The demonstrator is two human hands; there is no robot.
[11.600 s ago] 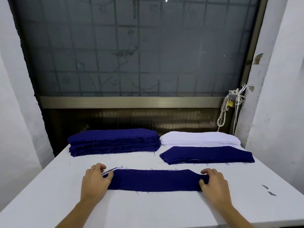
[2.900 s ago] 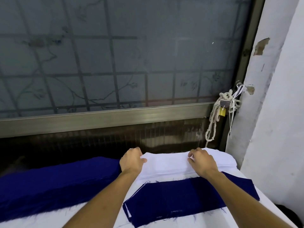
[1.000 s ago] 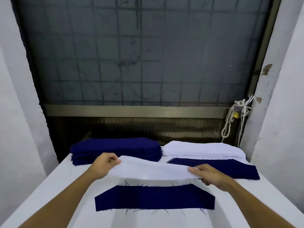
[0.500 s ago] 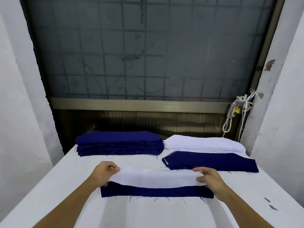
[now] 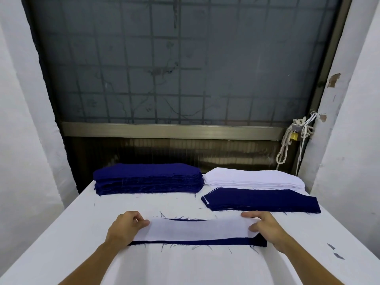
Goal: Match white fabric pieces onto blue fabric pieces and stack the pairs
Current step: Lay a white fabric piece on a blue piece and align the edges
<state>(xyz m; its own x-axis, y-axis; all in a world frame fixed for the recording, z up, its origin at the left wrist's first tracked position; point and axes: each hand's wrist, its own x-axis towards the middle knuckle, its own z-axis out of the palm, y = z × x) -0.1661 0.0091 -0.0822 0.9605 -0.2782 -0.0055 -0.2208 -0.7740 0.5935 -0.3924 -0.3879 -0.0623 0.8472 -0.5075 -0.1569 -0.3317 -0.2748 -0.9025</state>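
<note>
Head view. A white piece (image 5: 195, 230) lies on top of a blue piece (image 5: 185, 242) on the near part of the table (image 5: 185, 268), with its long axis running left to right, parallel to the near edge. The left hand (image 5: 128, 227) pinches the white piece's left end, and the right hand (image 5: 265, 227) holds its right end between thumb and fingers, so each hand is equally close to its own end.

The white piece sits slightly toward the far side of the blue one. A narrow blue strip shows along the near edge and a blue corner shows under the right hand (a sliver and frayed threads also show at the far edge). Judged from this offset, matching the edges calls for a small pull toward the person.

Farther back lie a blue stack (image 5: 148, 178) on the left, a white stack (image 5: 253, 177) on the right, and just in front of it the stack of pairs (image 5: 261, 202).

Most of the blue piece is covered. The left ends of both pieces are hidden by the left hand. Whether the white piece lies fully flat cannot be told.
</note>
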